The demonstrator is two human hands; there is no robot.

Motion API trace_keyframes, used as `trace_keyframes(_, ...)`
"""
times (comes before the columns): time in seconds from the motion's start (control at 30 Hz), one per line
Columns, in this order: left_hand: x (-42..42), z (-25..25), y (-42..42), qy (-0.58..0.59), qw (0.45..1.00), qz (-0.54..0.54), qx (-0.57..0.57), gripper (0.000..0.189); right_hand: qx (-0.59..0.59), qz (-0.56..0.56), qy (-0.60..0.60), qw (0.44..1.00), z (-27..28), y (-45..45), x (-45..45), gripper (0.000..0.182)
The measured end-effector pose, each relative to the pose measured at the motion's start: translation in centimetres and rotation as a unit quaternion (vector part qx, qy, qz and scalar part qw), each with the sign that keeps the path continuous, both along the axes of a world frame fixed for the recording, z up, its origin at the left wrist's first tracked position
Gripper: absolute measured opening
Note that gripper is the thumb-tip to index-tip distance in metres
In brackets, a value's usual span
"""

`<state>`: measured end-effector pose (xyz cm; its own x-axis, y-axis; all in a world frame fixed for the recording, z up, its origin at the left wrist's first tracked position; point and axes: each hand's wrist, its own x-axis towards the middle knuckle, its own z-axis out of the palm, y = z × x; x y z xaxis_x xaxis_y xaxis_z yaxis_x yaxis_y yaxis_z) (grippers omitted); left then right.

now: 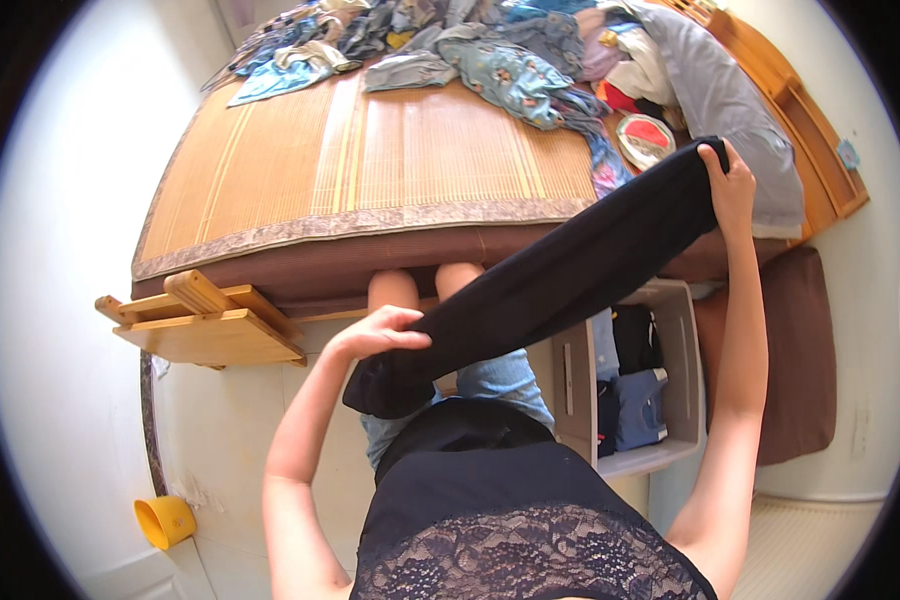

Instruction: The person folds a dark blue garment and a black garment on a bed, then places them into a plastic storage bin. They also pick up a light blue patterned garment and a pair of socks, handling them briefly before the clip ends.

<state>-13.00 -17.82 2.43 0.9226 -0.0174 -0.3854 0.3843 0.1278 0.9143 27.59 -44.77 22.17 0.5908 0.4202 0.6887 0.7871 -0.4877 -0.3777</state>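
A long black garment (562,262) stretches diagonally in front of me, its exact kind not clear. My right hand (733,180) grips its upper end, raised at the right over the bed's edge. Near the lower end, my left hand (390,331) has its thumb and fingers at the cloth's edge, and the folded end hangs over my lap. Whether the left fingers pinch the cloth is hard to tell. Beyond the garment lies a bed with a bamboo mat (390,157). A heap of clothes, with patterned blue pants (506,71) among them, covers its far side.
A grey plastic bin (686,375) with folded clothes stands at my right, beside a brown cushion (799,360). To the left are a wooden chair (202,334) against the bed and a yellow bucket (166,521) on the floor. A round watermelon-patterned item (645,139) lies on the bed.
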Motion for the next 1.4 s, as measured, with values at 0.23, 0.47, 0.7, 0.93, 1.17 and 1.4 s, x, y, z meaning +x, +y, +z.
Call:
trace_keyframes(0.23,-5.6,18.7,14.4,0.010,0.880,0.280,0.383,0.025,-0.034,0.085,0.175,0.980,-7.0,8.4,1.7,0.059)
trace_keyframes(0.47,1.2,31.3,27.6,0.104,0.660,0.183,0.721,0.036,0.070,0.272,0.520,0.807,-17.8,23.7,0.9,0.039)
trace_keyframes(0.7,12.1,6.5,28.5,-0.066,0.687,0.205,0.694,0.029,-0.018,0.173,0.562,0.808,-24.4,25.9,3.1,0.053)
trace_keyframes(0.93,19.8,-3.8,15.6,-0.238,0.693,0.182,0.656,0.032,-0.014,0.203,0.453,0.868,-24.9,25.0,0.6,0.062)
trace_keyframes(1.17,17.9,-1.4,8.3,-0.184,0.746,0.040,0.639,0.047,-0.022,0.200,0.532,0.822,-22.2,17.5,5.2,0.048)
trace_keyframes(1.4,24.5,-0.8,7.6,-0.279,0.749,0.153,0.581,0.018,0.012,0.073,0.257,0.964,-24.4,16.2,5.9,0.055)
